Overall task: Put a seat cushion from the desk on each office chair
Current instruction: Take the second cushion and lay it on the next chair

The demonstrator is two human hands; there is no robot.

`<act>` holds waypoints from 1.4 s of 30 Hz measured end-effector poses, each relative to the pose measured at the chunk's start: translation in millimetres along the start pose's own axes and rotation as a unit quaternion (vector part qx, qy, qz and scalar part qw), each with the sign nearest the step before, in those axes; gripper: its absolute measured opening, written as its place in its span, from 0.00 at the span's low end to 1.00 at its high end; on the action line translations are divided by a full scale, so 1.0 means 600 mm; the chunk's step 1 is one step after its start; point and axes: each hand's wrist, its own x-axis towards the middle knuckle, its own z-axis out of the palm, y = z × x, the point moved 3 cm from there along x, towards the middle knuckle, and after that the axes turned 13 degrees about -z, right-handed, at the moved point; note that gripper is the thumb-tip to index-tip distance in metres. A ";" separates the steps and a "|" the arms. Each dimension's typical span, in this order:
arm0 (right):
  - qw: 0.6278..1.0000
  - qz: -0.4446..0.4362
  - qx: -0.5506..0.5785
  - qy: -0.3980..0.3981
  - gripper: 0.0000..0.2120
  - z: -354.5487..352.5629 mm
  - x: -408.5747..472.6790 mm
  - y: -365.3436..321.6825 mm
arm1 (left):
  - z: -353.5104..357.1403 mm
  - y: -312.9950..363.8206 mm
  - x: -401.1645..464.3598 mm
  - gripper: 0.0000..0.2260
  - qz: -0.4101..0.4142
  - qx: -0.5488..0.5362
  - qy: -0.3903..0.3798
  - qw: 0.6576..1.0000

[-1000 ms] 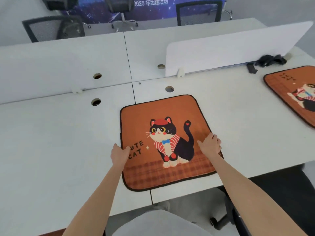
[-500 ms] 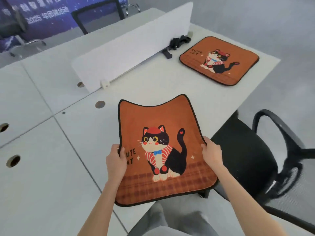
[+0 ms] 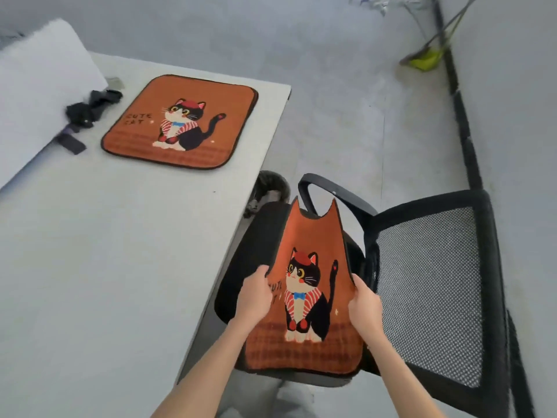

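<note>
the held seat cushion point(image 3: 313, 297) is rust orange with a dark border, a plaid band along its near edge, and a black-and-white cat in a red beret, blue bow tie and red-and-white striped shawl. the second cushion point(image 3: 180, 122) on the desk bears the same print. the desk point(image 3: 105, 251) is plain white. the office chair point(image 3: 437, 282) is black, its back a fine mesh. the floor point(image 3: 331, 86) is pale grey.

Office: desk point(image 3: 120, 267), mesh chair point(image 3: 431, 285)
</note>
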 end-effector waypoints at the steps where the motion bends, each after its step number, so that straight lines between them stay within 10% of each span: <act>1: 1.000 0.015 0.010 0.002 0.23 0.008 0.019 0.007 | 0.007 0.016 0.024 0.14 0.000 0.006 0.005 1.000; 9: 0.988 0.104 0.084 0.077 0.20 0.098 0.122 0.083 | 0.027 0.029 0.257 0.15 -0.049 -0.018 0.059 0.997; 19: 0.989 0.086 -0.046 -0.113 0.25 0.275 0.201 0.223 | 0.201 -0.134 0.350 0.21 -0.176 -0.029 -0.023 0.984; 25: 0.973 -0.029 -0.154 -0.171 0.26 0.303 0.347 0.248 | 0.287 -0.253 0.297 0.22 -0.430 -0.176 0.031 0.885; 36: 0.936 -0.115 -0.270 -0.193 0.23 0.324 0.520 0.251 | 0.338 -0.277 0.289 0.28 -0.473 -0.200 0.152 0.844; 42: 0.943 -0.092 -0.268 -0.176 0.37 0.318 0.547 0.255 | 0.346 -0.286 0.288 0.27 -0.528 -0.281 0.172 0.783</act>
